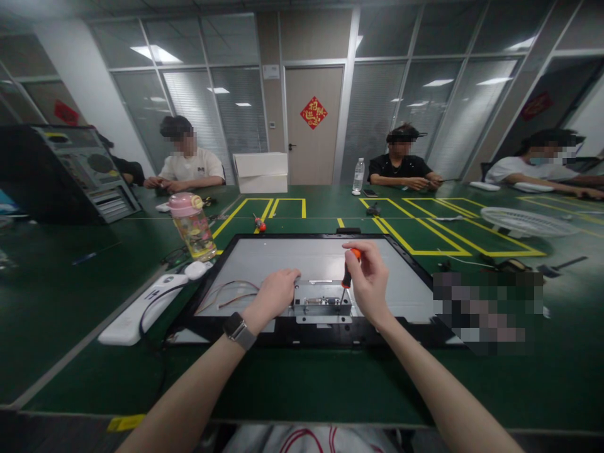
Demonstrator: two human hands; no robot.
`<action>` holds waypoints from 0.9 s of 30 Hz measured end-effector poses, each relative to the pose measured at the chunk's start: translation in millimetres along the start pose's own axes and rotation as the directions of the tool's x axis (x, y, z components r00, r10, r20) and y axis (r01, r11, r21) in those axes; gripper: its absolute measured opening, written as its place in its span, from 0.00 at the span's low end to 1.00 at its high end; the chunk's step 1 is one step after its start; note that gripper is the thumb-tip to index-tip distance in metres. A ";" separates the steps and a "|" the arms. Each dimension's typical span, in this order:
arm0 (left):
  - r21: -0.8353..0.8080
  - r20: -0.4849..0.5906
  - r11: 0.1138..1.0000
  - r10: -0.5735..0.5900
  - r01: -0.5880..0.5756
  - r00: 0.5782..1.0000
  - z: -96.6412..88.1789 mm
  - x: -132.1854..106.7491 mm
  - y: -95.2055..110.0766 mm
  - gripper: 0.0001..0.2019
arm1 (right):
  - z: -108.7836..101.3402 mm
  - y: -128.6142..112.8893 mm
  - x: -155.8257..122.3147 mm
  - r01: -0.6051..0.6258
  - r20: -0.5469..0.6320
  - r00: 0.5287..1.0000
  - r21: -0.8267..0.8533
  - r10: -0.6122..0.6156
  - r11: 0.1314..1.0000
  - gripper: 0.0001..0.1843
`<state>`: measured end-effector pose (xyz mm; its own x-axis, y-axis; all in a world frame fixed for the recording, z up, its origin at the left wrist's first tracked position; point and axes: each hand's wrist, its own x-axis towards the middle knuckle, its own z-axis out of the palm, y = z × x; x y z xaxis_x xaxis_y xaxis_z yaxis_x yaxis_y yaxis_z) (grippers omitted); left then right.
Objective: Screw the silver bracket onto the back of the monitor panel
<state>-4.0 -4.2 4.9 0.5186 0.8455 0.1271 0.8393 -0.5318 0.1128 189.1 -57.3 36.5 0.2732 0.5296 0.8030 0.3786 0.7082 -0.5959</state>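
Note:
A flat display panel (268, 255) with a black frame lies on the table in front of me. On its near middle part sits a metal bracket (323, 319) that carries a small circuit board (321, 301). My left hand (276, 291) is closed at the bracket's left end, its fingertips partly hidden. In my right hand (370, 280) is a screwdriver (348, 277) with an orange and black handle. It stands nearly upright, its tip down at the right part of the bracket. Thin loose wires (238, 296) lie on the panel, left of my left hand.
Left of the panel are a white power strip (141, 309) with a black cable and a pink-lidded bottle (192, 229). A computer case (70, 170) stands farther left. A white oval frame (528, 221) lies at the right. Several people sit across the green table (302, 384).

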 end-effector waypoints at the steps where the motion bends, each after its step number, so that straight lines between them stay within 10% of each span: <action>1: 0.002 0.000 1.000 -0.001 0.001 1.000 0.0 0.3 0.1 0.19 | 1.1 0.7 -0.2 -0.001 -0.014 1.000 0.009 0.002 1.000 0.04; 27: 0.005 -0.012 1.000 0.002 -0.002 1.000 3.0 0.4 -2.3 0.18 | 1.0 -3.0 -1.0 -0.021 -0.026 0.999 0.083 0.023 0.996 0.07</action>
<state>-5.3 -2.5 1.7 0.5180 0.8439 0.1396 0.8393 -0.5329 0.1073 186.9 -59.6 37.6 0.3046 0.5340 0.7887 0.2980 0.7331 -0.6114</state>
